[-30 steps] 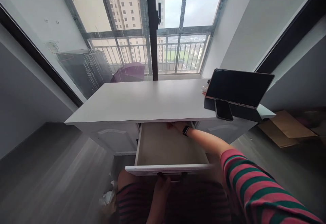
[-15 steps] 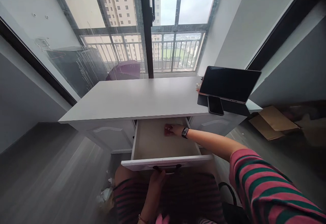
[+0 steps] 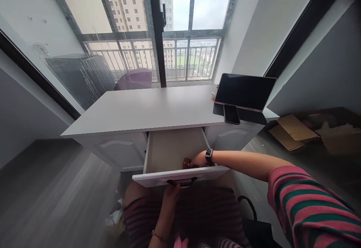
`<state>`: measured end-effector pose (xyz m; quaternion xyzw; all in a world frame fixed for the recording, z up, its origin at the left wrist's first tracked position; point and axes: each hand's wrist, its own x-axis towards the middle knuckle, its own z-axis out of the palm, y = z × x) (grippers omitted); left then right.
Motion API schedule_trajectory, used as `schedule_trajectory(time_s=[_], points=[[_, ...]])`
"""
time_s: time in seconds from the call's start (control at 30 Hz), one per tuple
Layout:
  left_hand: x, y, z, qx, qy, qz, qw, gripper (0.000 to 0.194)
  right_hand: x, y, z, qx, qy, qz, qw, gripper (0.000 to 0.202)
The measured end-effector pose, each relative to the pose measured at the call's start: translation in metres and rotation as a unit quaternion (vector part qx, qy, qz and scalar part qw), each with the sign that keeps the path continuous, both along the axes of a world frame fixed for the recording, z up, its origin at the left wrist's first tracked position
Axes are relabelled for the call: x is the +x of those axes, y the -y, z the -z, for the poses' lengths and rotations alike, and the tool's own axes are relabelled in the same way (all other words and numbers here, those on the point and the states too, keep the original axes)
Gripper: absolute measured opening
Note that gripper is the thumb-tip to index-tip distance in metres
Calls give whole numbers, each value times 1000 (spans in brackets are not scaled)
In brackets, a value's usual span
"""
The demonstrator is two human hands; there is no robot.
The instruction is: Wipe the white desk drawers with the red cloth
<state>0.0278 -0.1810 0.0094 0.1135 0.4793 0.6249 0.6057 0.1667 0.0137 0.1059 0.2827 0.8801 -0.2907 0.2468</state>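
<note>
At the open drawer [image 3: 166, 148], I hold one reddish cloth [image 3: 186, 163], bunched under my right hand [image 3: 199, 159]; one dark handle [image 3: 186, 183], left hand [image 3: 171, 193] gripping, seemingly for steadiness.

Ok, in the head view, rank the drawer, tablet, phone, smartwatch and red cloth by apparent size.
1. Drawer
2. Tablet
3. Phone
Unranked: smartwatch and red cloth; the right hand partly hides the cloth.
</note>
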Motion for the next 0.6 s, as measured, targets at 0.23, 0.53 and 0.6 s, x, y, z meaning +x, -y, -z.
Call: schedule_trajectory(time_s=[0.23,0.53,0.6], points=[[-6,-10,-11,17,-14,16,1000,42,9,-25,-53,-55,-79,26,995,45],[-13,-41,-10,28,-17,22,999,41,99,54,-95,345,-397,25,850,41],[-13,-46,-13,42,-11,25,999,37,116,68,-68,417,-365,20,832,35]])
